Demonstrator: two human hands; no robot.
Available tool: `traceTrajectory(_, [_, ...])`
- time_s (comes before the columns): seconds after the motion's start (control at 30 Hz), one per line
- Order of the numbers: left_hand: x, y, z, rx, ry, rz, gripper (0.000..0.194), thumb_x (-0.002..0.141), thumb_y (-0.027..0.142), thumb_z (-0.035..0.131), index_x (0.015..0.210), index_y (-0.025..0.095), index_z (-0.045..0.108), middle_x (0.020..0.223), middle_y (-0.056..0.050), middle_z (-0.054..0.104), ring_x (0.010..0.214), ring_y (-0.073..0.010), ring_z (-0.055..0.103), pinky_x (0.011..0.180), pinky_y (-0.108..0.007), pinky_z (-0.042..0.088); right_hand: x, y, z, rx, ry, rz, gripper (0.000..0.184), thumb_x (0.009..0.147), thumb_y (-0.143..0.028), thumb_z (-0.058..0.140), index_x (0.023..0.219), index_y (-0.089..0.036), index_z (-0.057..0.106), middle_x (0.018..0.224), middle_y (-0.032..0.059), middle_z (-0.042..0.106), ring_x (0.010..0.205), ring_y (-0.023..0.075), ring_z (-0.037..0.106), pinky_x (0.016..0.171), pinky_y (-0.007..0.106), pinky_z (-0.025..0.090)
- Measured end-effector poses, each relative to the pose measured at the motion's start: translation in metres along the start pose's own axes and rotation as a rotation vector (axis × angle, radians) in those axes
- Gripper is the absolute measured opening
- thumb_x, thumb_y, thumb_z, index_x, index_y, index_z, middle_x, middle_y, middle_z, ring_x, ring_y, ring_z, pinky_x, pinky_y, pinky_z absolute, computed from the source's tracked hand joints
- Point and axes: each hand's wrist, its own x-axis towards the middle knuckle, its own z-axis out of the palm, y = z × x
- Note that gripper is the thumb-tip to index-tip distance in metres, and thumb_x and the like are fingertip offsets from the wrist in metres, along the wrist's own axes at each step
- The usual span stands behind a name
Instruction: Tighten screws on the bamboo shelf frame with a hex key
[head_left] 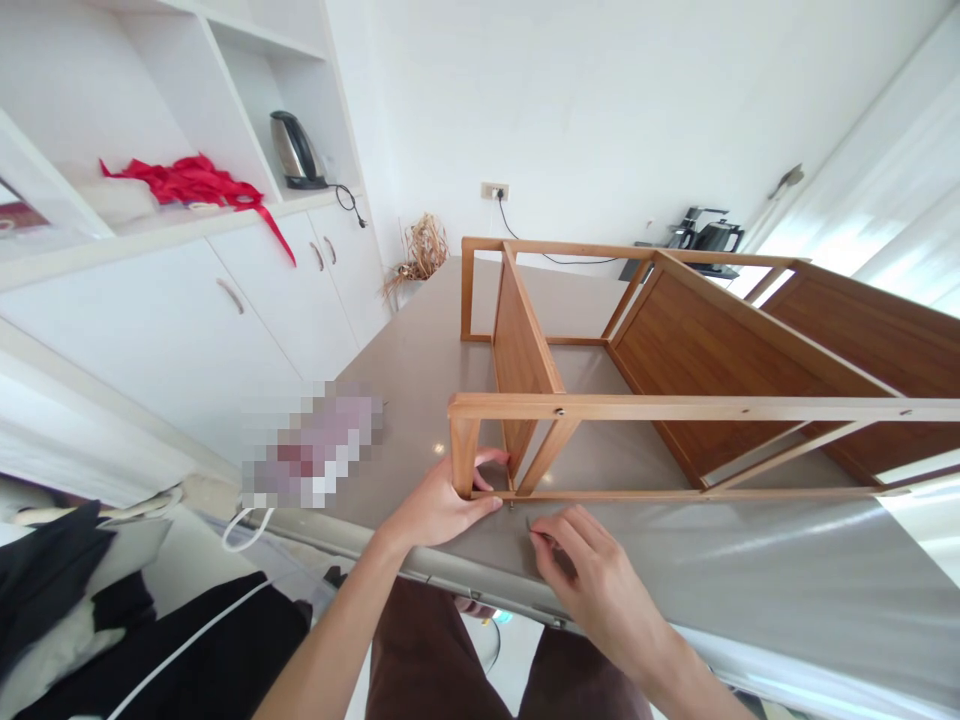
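Closest to the camera are the left hand and the right hand, both bare, forearms coming in from the bottom edge over the counter's near edge. Left hand is closed around the lower corner of a bamboo shelf frame, thumb side on the near face, fingers curling behind the end post. Right hand is narrow, thumb and fingers pinched on a small metal fastener, probably a screw; too small to tell exactly. It sits just below the frame's lower rail, to the right of a metal pin poking down near the left hand, so the left hand is nearer the corner and pin. Frame lies on its side on the counter, long axis running left to right, away from the hands toward the right edge of view. Two wooden panels stand across it. Pixelated patch covers something left of the hands. Beyond: white cabinets, steel kettle, red ribbon, dried plant, black appliance. Brown trousers show below the counter.
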Motion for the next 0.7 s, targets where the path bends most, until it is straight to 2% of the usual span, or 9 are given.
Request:
traceTrajectory(0.1, [0.000,-0.001,0.000,0.002,0.001,0.000,0.047,0.085,0.028,0.069,0.131,0.029,0.061,0.131,-0.002,0.064,0.092,-0.0153,0.066,0.092,-0.029,0.051,0.000,0.002,0.003,0.106,0.047,0.130,0.014,0.096,-0.012,0.052,0.094,-0.022,0.061,0.084,0.0016,0.062,0.072,0.0135,0.062,0.068,0.024,0.052])
traceTrajectory(0.23, [0.000,0.000,-0.001,0.003,-0.004,-0.014,0.047,0.085,0.027,0.069,0.131,0.029,0.061,0.128,-0.002,0.066,0.093,-0.0159,0.066,0.091,-0.029,0.051,0.004,0.001,0.014,0.079,0.092,0.256,0.015,0.088,-0.010,0.055,0.085,-0.022,0.062,0.072,-0.0018,0.058,0.061,0.0116,0.058,0.059,0.022,0.048])
traceTrajectory(0.3, [0.000,0.000,0.000,0.001,-0.004,-0.021,0.046,0.085,0.028,0.069,0.131,0.029,0.061,0.125,-0.001,0.067,0.092,-0.0162,0.066,0.091,-0.029,0.051,0.006,-0.002,0.019,0.077,0.099,0.272,0.015,0.086,-0.010,0.055,0.083,-0.022,0.063,0.070,-0.0021,0.058,0.060,0.0116,0.057,0.057,0.022,0.047])
traceTrajectory(0.4, [0.000,-0.002,0.000,0.000,0.003,-0.019,0.044,0.085,0.028,0.069,0.129,0.030,0.062,0.121,-0.002,0.069,0.092,-0.0171,0.066,0.091,-0.030,0.051,0.007,-0.007,0.022,0.159,0.088,0.287,0.014,0.090,-0.014,0.057,0.084,-0.022,0.067,0.075,-0.0010,0.065,0.061,0.0107,0.061,0.060,0.020,0.050])
traceTrajectory(0.53, [0.000,-0.007,0.001,0.003,0.023,-0.010,0.044,0.084,0.030,0.071,0.128,0.029,0.063,0.117,-0.003,0.070,0.091,-0.0184,0.068,0.090,-0.031,0.051,0.006,-0.008,0.017,0.227,0.062,0.314,0.010,0.094,-0.022,0.062,0.095,-0.023,0.071,0.085,-0.0006,0.073,0.066,0.0108,0.067,0.068,0.019,0.054])
traceTrajectory(0.7, [0.001,-0.009,0.001,-0.001,0.026,-0.015,0.044,0.084,0.030,0.071,0.127,0.030,0.063,0.114,-0.003,0.071,0.093,-0.0185,0.068,0.091,-0.031,0.050,-0.001,-0.003,0.011,0.203,0.019,0.324,0.014,0.098,-0.025,0.059,0.104,-0.026,0.071,0.094,-0.0005,0.075,0.081,0.0138,0.072,0.076,0.021,0.056])
